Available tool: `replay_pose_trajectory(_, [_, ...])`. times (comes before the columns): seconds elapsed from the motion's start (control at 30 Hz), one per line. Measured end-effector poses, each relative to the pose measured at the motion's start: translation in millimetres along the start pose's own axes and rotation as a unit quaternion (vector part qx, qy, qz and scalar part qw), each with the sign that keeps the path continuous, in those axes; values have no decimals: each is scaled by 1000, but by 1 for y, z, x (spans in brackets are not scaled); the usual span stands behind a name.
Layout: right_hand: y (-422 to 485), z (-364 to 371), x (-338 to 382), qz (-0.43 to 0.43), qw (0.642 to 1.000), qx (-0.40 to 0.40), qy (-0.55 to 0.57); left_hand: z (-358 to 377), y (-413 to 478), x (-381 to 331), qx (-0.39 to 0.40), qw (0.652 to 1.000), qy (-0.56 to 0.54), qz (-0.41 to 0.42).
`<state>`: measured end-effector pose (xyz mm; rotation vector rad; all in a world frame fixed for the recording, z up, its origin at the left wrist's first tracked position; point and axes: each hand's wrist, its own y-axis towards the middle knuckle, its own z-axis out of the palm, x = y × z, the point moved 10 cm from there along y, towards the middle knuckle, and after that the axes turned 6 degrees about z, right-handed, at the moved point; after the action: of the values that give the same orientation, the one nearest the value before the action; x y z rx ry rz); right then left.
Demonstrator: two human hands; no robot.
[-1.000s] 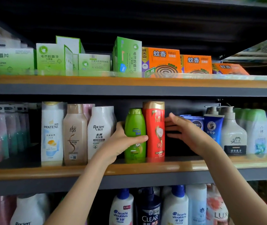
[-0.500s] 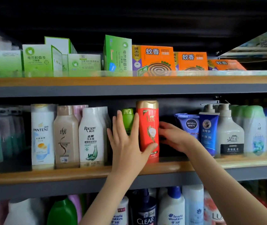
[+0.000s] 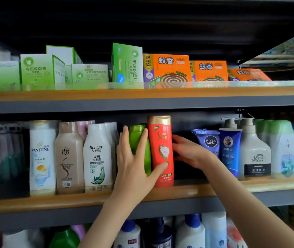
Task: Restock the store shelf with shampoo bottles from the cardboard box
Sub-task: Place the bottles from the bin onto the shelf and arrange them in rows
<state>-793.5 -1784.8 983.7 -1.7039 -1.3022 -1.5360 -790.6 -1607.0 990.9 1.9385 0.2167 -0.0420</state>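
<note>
A green shampoo bottle (image 3: 137, 136) and a red shampoo bottle (image 3: 161, 149) with a gold cap stand side by side on the middle shelf (image 3: 35, 203). My left hand (image 3: 133, 163) lies flat with straight fingers against the front of the green bottle, its thumb touching the red bottle's lower front. My right hand (image 3: 187, 152) rests its fingers against the right side of the red bottle. The cardboard box is out of view.
Left of the pair stand a white Racien bottle (image 3: 98, 158), a beige bottle (image 3: 69, 158) and a Pantene bottle (image 3: 42, 156). Blue tubes (image 3: 230, 149) and pump bottles (image 3: 254, 151) stand to the right. Mosquito-coil boxes (image 3: 167, 70) fill the shelf above, more bottles the shelf below.
My left hand let go of the green bottle and flattened against its front, pushing it back beside the red one. My right hand stayed at the red bottle's side.
</note>
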Motion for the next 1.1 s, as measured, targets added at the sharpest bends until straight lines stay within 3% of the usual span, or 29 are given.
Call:
replay_pose_trajectory(0.2, [-13,-17,28,-150,984,-97,-16,-15,19,-13,-31,999,3,9])
replay_pose_trajectory(0.3, [-20,-19,46,-219,963,-129,-91,-25,36,-10,-34,998,-25,-41])
replay_pose_trajectory(0.4, [-23,-13,54,-226,962,-111,-107,-32,55,-2,-28,996,-21,-81])
replay_pose_trajectory(0.67, [-18,-3,64,-227,959,-62,-155,-23,85,-7,104,989,86,-56])
replay_pose_trajectory(0.77, [-18,-9,69,-236,942,-110,-211,-20,87,-4,131,984,108,-53])
replay_pose_trajectory(0.9, [-21,-18,80,-269,892,-204,-301,-26,83,-7,106,989,91,-40])
replay_pose_trajectory(1.1, [-28,-19,85,-320,908,-200,-183,-25,81,-8,112,990,89,-19])
